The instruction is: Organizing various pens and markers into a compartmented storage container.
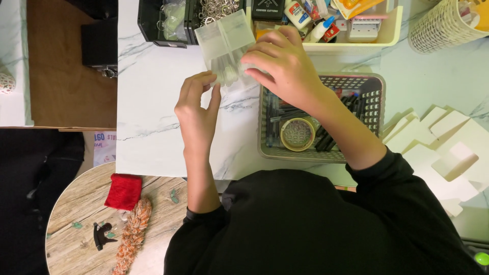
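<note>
Left hand (196, 109) pinches the lower edge of a frosted, translucent plastic box (225, 43) above the marbled worktop (153, 102); its contents are blurred. Right hand (282, 63) grips the box's right side, hiding that edge. Right again: a grey mesh basket (374, 97), pens half-covered.

L hand (196, 109) fingers up, R hand (280, 63) curled.
</note>
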